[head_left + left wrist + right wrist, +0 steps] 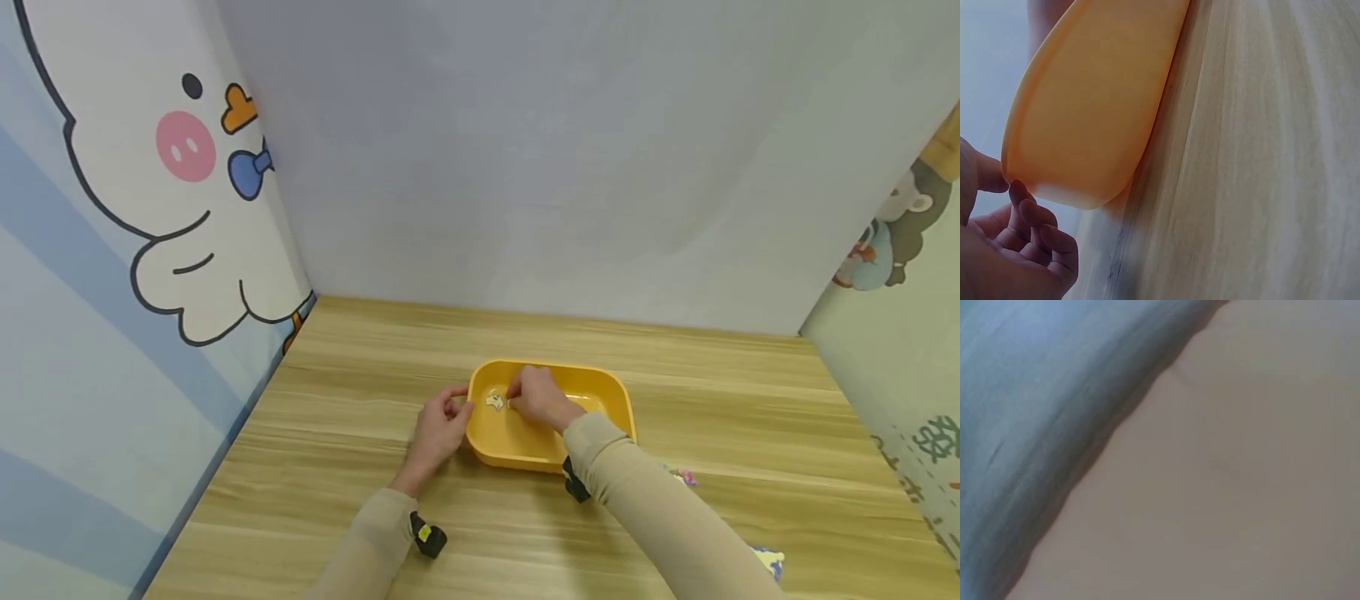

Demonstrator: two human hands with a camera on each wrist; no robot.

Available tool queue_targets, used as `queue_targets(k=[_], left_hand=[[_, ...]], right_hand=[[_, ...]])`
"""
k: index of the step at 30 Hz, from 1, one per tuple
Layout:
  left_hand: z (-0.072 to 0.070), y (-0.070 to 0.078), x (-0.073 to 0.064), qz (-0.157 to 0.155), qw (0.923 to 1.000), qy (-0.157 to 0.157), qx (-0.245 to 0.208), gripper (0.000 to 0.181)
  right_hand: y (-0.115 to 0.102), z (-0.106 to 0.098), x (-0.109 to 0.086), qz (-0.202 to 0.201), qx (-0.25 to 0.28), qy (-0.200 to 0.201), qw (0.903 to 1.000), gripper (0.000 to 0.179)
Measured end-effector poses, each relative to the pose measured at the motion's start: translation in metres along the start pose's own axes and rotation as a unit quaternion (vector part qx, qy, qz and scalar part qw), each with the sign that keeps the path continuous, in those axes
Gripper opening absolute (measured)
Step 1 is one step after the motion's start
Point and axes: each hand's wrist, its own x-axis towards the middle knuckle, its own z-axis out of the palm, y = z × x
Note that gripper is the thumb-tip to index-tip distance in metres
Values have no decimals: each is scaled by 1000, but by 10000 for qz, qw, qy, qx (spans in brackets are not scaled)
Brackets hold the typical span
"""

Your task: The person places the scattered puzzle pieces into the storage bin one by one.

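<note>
A yellow plastic basin (517,457) sits on the wooden table. My left hand (441,429) pinches its left rim, and the left wrist view shows the fingertips at the edge of the basin wall (1091,112). Inside the basin, my right hand (542,396) reaches down with bent fingers and pinches a small pale piece (510,403), mostly hidden by the fingertips. Just left of it, a small whitish cut-out with dark marks (495,402) lies on the basin floor. The right wrist view holds only a blurred sleeve edge (1054,425) and bare skin.
To the right of the basin, small colourful pieces (684,477) lie on the wooden table (360,358), partly behind the right sleeve. A blue and yellow patterned piece (770,561) lies nearer the front. A grey-white wall (570,208) rises behind the table.
</note>
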Motion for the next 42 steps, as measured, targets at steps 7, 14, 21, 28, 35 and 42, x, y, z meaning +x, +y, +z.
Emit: queue_targets(k=[7,14,21,28,35,42], left_hand=[[1,3,-1,58,10000,50,34,25],[5,6,-1,62,10000,1,-7,26],[8,8,-1,94,10000,-2,16,25],[7,7,0,79,9999,11,63,25],[6,4,1,-13,9999,110,118,26],[4,3,-1,-66,9997,173,188,25]], right_hand=[[-1,-2,-4,131,75,27,9999,11],[1,-5,-7,103,45,67,9999,11],[4,-8,-10,-119,-202,170,9996,11],[5,-12,-12,3,-175,-24,9998,15],[5,-18,-18,-138,-122,-305,9994,18],[5,-24,-23,-326,73,-563,9979,20]])
